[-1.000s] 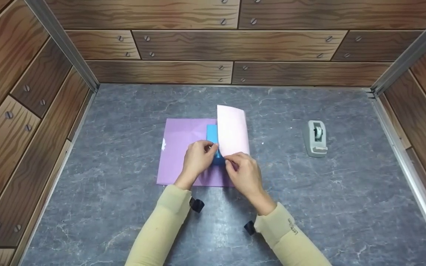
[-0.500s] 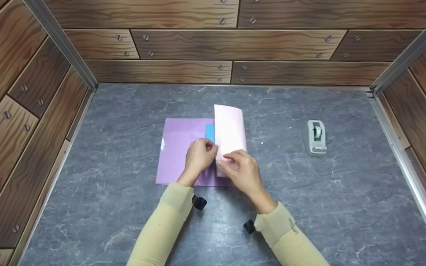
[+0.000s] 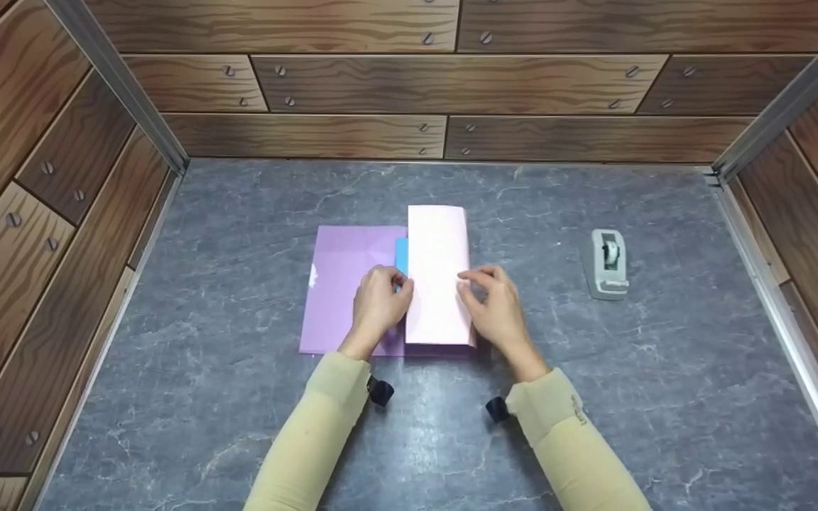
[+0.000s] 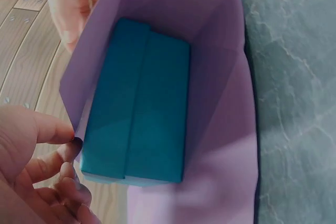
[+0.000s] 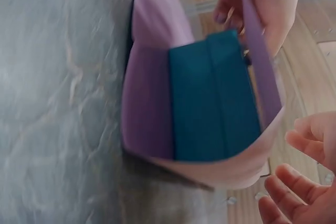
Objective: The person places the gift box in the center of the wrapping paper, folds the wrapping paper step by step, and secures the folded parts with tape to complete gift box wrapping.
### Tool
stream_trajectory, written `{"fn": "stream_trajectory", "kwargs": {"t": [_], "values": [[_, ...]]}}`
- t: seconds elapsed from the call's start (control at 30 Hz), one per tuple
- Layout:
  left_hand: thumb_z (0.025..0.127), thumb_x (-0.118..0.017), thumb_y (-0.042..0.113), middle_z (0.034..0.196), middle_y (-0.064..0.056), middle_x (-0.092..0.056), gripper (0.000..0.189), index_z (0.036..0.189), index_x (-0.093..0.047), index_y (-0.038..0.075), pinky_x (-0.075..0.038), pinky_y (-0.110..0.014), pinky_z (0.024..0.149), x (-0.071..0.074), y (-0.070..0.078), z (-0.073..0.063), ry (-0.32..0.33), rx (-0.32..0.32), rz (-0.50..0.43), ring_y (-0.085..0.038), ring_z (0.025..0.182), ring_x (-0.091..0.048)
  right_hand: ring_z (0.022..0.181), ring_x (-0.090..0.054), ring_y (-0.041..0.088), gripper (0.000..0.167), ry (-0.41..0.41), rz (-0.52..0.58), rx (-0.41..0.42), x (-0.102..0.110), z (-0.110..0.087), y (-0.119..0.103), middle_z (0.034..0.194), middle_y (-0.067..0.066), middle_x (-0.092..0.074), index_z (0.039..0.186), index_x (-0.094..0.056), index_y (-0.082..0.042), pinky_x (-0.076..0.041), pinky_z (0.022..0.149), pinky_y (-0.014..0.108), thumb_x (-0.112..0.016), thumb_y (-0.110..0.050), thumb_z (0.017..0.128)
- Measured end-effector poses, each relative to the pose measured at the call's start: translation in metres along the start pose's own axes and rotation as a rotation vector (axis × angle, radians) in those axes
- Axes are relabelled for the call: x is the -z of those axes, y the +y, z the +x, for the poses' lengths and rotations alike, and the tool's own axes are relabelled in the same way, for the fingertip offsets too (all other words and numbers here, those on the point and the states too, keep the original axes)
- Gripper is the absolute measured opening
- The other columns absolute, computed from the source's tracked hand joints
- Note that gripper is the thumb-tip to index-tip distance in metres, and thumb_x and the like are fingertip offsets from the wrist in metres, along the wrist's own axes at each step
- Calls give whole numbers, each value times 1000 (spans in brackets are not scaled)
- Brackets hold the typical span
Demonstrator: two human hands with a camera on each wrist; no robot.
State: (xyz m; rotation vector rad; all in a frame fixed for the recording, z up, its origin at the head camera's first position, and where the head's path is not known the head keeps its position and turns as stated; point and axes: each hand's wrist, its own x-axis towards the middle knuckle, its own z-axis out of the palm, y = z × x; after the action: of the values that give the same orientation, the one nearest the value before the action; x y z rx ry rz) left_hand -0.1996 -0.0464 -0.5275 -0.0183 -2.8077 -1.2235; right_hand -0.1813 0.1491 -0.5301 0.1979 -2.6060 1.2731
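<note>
Head view: the purple paper sheet with a pale pink back [image 3: 439, 284] now stands folded over most of the blue rectangular box [image 3: 400, 250] on the grey marbled counter [image 3: 238, 270], enclosing it further; the right hand [image 3: 496, 306] has shifted to the fold.

Left wrist: the left hand [image 4: 39, 163] pinches the sheet's edge.

Right wrist: the right hand's fingers spread beside the paper.

Only one marking is showing: small dark lettering [image 3: 579, 411] is running along the outer edge of the cuff of the right sleeve [image 3: 545, 407], head view. It's coming out too small and blurred, so I'm not making out any word, brand or number.
</note>
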Motion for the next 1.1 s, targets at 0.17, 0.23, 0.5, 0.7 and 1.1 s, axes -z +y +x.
{"fn": "stream_trajectory", "kwargs": {"t": [0.17,0.23,0.5,0.7,1.1], "values": [[89,-65,18,78,-4,-54,13,80,-68,9,-42,-32,57,-3,-3,0,2,-12,3,-17,66,-48,109,-56,32,31,-88,-14,-65,-1,3,11,119,17,-55,124,-68,-6,-48,91,46,-66,-16,94],[89,-67,18,80,-4,-54,10,87,-67,8,-43,-32,57,-4,-4,-1,-3,-4,-5,-17,67,-49,112,-55,32,34,-116,-15,-79,-2,4,15,122,17,-55,127,-67,-8,-46,94,47,-67,-19,94],[90,-69,25,102,-14,-63,52,132,-55,-2,-54,-38,74,-6,-7,0,-9,58,-86,-24,88,-63,116,-53,31,37,-153,-30,-93,-4,5,23,126,15,-54,130,-66,-12,-42,100,46,-67,-23,94],[90,-71,32,112,-20,-67,65,141,-47,0,-55,-41,83,-8,-9,-2,-54,88,-116,-29,98,-67,121,-51,33,39,-176,-36,-105,-4,5,22,131,17,-53,132,-64,-14,-39,104,48,-67,-25,95],[91,-71,27,112,-20,-67,62,141,-48,-1,-56,-38,81,-11,-10,-2,-55,99,-160,-27,96,-67,116,-57,33,41,-183,112,-116,-6,7,25,131,20,-53,133,-62,-8,-50,94,44,-67,-20,95]]}}
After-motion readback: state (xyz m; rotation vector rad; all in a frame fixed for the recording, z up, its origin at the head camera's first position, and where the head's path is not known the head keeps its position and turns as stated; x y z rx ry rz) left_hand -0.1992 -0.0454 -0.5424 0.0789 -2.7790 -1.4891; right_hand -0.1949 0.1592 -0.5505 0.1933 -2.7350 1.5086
